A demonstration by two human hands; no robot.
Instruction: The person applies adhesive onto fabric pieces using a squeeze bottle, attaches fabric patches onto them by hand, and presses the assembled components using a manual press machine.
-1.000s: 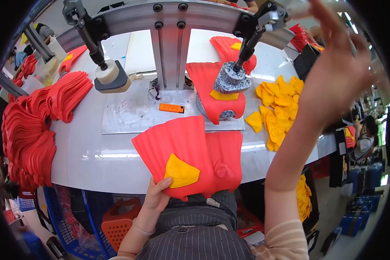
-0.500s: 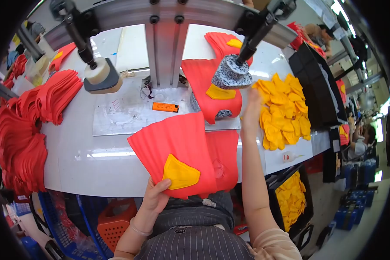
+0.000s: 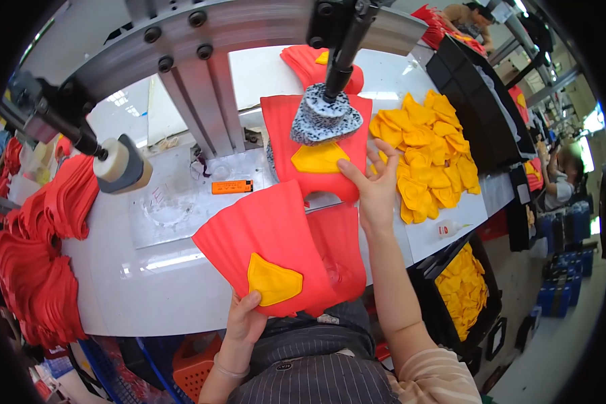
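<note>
My left hand (image 3: 246,319) grips the lower edge of a red foam sheet (image 3: 269,232), its thumb on the yellow patch (image 3: 275,280) lying on that sheet. A second red piece (image 3: 340,236) with a round mark shows beside it. My right hand (image 3: 374,188) has its fingers spread, with the thumb at the edge of another yellow piece (image 3: 318,157). That piece lies on a red sheet (image 3: 283,121) draped over a speckled form, under a speckled press pad (image 3: 324,118). Whether the fingers hold anything is hard to tell, but none shows.
Yellow pieces (image 3: 424,151) are heaped on the right, with a small bottle (image 3: 451,229) below them. An orange cutter (image 3: 232,187) lies on the metal plate. Red stacks (image 3: 34,286) fill the left. A black crate (image 3: 478,101) and a co-worker (image 3: 468,19) are at right.
My right hand came down from the raised position, then moved left to the yellow piece under the pad. The view has turned and shifted. My left hand keeps its grip on the red sheet.
</note>
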